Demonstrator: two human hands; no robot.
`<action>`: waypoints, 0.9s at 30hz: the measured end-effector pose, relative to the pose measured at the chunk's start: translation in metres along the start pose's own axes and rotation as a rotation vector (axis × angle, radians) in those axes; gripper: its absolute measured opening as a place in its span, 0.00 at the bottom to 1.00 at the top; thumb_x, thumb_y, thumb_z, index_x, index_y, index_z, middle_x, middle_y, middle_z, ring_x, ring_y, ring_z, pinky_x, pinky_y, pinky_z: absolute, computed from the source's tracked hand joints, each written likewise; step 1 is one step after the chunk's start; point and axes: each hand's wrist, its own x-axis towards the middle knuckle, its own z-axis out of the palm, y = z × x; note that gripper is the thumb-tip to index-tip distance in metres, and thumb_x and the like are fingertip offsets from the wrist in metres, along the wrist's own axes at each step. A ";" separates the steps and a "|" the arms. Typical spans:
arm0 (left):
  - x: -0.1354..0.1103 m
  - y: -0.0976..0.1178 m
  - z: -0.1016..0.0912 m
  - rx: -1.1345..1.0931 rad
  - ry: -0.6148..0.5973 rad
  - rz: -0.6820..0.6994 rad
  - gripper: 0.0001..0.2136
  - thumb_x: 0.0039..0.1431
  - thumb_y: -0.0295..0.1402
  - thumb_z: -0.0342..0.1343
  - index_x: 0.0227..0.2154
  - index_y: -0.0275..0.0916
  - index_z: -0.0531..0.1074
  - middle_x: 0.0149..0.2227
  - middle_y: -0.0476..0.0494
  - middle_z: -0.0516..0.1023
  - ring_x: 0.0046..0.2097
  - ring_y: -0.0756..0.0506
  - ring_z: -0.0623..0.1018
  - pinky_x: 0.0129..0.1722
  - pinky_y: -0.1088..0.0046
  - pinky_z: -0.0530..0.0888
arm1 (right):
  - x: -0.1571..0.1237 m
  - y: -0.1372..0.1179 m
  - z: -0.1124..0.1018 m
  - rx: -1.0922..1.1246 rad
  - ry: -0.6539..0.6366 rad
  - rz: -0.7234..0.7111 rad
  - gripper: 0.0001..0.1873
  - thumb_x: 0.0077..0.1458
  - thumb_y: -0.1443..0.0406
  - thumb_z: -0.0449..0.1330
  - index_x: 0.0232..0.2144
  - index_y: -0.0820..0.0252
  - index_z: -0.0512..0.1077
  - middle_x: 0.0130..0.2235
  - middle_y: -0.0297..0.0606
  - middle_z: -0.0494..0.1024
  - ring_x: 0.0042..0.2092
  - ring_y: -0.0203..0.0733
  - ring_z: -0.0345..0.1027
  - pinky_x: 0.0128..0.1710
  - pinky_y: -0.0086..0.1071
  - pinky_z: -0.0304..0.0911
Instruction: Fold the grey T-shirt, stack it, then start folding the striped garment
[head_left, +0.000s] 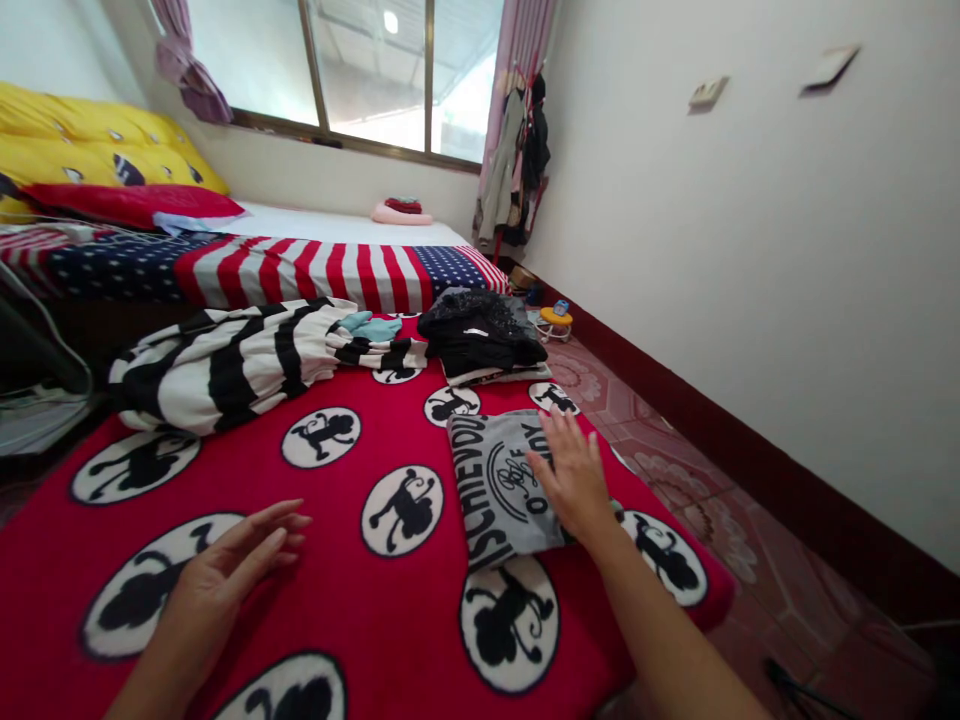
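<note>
A red blanket (420, 440) printed with black-and-white monkey medallions covers the near bed, and behind it a stars-and-stripes cover (315, 268) runs under the window toward yellow pillows (90, 140). On the blanket a black-and-white striped garment (240, 365) lies loosely bunched at the far left, with a dark heap of black clothes (480, 335) beside it near the far right corner. Nearer the viewer, a folded grey T-shirt (499, 485) with printed lettering sits flat by the blanket's right edge, close to the tiled floor (720, 500). The right hand (574, 480) lies open on the shirt, palm down and fingers spread, pressing rather than gripping; the left hand (225, 570) hovers well apart over bare blanket, fingers loosely extended and holding nothing. The risk, judging from this layout, lies at that right edge (the fleece looks soft and the fold is held only by the palm's weight): a sideways slide of the hand could drag the top layer out of line and undo the fold, or nudge the whole shirt off the bed onto the floor. Lifting it one-handed from the middle would likely let the ends droop and spill open, since the other hand is too far off to support it. The unfolded piles behind could also be snagged by a careless reach.
</note>
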 end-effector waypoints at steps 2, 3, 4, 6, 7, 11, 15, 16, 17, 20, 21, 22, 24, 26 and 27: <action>0.000 -0.001 0.001 0.055 -0.004 0.031 0.27 0.38 0.48 0.69 0.43 0.42 0.77 0.38 0.44 0.82 0.37 0.44 0.80 0.35 0.77 0.79 | 0.002 0.006 0.022 -0.101 -0.169 0.044 0.30 0.63 0.54 0.50 0.63 0.60 0.60 0.67 0.47 0.56 0.68 0.55 0.43 0.64 0.59 0.37; 0.000 -0.001 0.003 0.082 -0.003 0.046 0.27 0.38 0.49 0.69 0.42 0.42 0.78 0.38 0.43 0.82 0.37 0.44 0.81 0.35 0.76 0.79 | 0.004 0.010 0.030 -0.123 -0.235 0.047 0.30 0.62 0.53 0.50 0.62 0.61 0.60 0.67 0.47 0.55 0.68 0.56 0.43 0.64 0.59 0.38; 0.000 -0.002 0.004 0.111 -0.005 0.060 0.27 0.38 0.51 0.68 0.42 0.42 0.78 0.38 0.42 0.82 0.36 0.43 0.81 0.36 0.74 0.79 | 0.005 0.014 0.034 -0.132 -0.272 0.044 0.31 0.62 0.53 0.51 0.62 0.61 0.61 0.67 0.47 0.55 0.68 0.56 0.43 0.64 0.58 0.39; 0.000 -0.004 0.007 0.169 -0.024 0.085 0.28 0.38 0.53 0.67 0.41 0.41 0.78 0.37 0.41 0.83 0.37 0.42 0.81 0.37 0.71 0.79 | 0.004 0.015 0.031 -0.127 -0.251 0.032 0.29 0.61 0.53 0.52 0.60 0.63 0.64 0.67 0.49 0.56 0.67 0.56 0.46 0.63 0.55 0.42; 0.001 -0.004 0.008 0.199 -0.039 0.101 0.28 0.38 0.54 0.66 0.40 0.41 0.79 0.37 0.41 0.83 0.38 0.41 0.81 0.39 0.69 0.79 | 0.002 0.011 0.027 -0.110 -0.207 0.030 0.28 0.61 0.54 0.53 0.58 0.64 0.66 0.66 0.51 0.58 0.67 0.56 0.49 0.63 0.53 0.45; 0.000 -0.005 0.013 0.324 -0.072 0.170 0.26 0.42 0.55 0.63 0.40 0.43 0.79 0.38 0.40 0.83 0.39 0.39 0.81 0.44 0.64 0.77 | -0.019 -0.039 0.014 -0.001 -0.151 0.032 0.32 0.61 0.52 0.52 0.60 0.66 0.63 0.59 0.55 0.68 0.60 0.55 0.62 0.59 0.46 0.55; -0.002 0.001 0.014 0.365 -0.074 0.211 0.25 0.44 0.55 0.61 0.39 0.43 0.79 0.36 0.41 0.82 0.39 0.39 0.81 0.45 0.63 0.76 | -0.031 -0.093 0.027 -0.141 -0.306 0.092 0.46 0.50 0.53 0.64 0.63 0.73 0.57 0.59 0.67 0.64 0.61 0.67 0.58 0.55 0.51 0.58; -0.003 0.002 0.014 0.369 -0.075 0.218 0.24 0.44 0.55 0.61 0.39 0.43 0.80 0.36 0.41 0.82 0.39 0.39 0.81 0.45 0.63 0.76 | -0.029 -0.099 0.030 -0.188 -0.322 0.103 0.44 0.49 0.58 0.65 0.63 0.74 0.57 0.59 0.68 0.65 0.60 0.67 0.60 0.53 0.51 0.60; -0.004 0.003 0.014 0.370 -0.078 0.224 0.24 0.44 0.55 0.61 0.39 0.43 0.80 0.37 0.41 0.82 0.39 0.39 0.81 0.46 0.63 0.76 | -0.026 -0.100 0.032 -0.216 -0.333 0.114 0.40 0.50 0.64 0.64 0.62 0.74 0.58 0.56 0.68 0.68 0.57 0.65 0.64 0.50 0.49 0.62; -0.004 0.004 0.013 0.309 -0.096 0.219 0.24 0.44 0.53 0.61 0.39 0.41 0.80 0.37 0.41 0.83 0.38 0.40 0.81 0.44 0.63 0.76 | -0.008 -0.086 0.029 -0.155 -0.314 0.113 0.28 0.50 0.75 0.54 0.56 0.70 0.68 0.43 0.58 0.79 0.44 0.56 0.74 0.44 0.42 0.65; -0.004 0.003 0.013 0.272 -0.100 0.212 0.24 0.44 0.53 0.61 0.39 0.41 0.79 0.36 0.40 0.83 0.37 0.40 0.81 0.43 0.64 0.77 | -0.001 -0.077 0.024 -0.065 -0.287 0.095 0.26 0.49 0.75 0.53 0.52 0.67 0.72 0.40 0.53 0.81 0.42 0.53 0.74 0.44 0.41 0.65; -0.004 0.003 0.013 0.233 -0.099 0.204 0.24 0.44 0.53 0.62 0.39 0.40 0.79 0.36 0.40 0.83 0.37 0.40 0.81 0.41 0.64 0.77 | 0.006 -0.068 0.017 0.066 -0.254 0.079 0.25 0.48 0.75 0.53 0.49 0.64 0.75 0.38 0.49 0.81 0.41 0.51 0.74 0.44 0.40 0.65; -0.003 0.001 0.013 0.162 -0.090 0.199 0.24 0.45 0.52 0.62 0.40 0.38 0.79 0.35 0.39 0.82 0.35 0.41 0.80 0.37 0.65 0.78 | 0.023 -0.052 -0.003 0.397 -0.191 0.095 0.23 0.44 0.72 0.53 0.43 0.60 0.78 0.36 0.39 0.82 0.38 0.47 0.74 0.39 0.36 0.66; -0.001 0.000 0.013 0.106 -0.071 0.201 0.24 0.45 0.51 0.62 0.40 0.37 0.78 0.34 0.39 0.82 0.33 0.42 0.80 0.34 0.66 0.78 | 0.039 -0.044 -0.030 0.703 -0.123 0.202 0.19 0.41 0.68 0.57 0.38 0.59 0.79 0.30 0.33 0.80 0.30 0.42 0.71 0.30 0.31 0.63; -0.001 0.000 0.012 0.082 -0.062 0.202 0.24 0.45 0.50 0.62 0.40 0.37 0.78 0.34 0.39 0.82 0.33 0.43 0.80 0.33 0.67 0.78 | 0.047 -0.043 -0.043 0.822 -0.080 0.263 0.17 0.38 0.67 0.59 0.35 0.60 0.79 0.27 0.31 0.79 0.28 0.39 0.69 0.27 0.29 0.61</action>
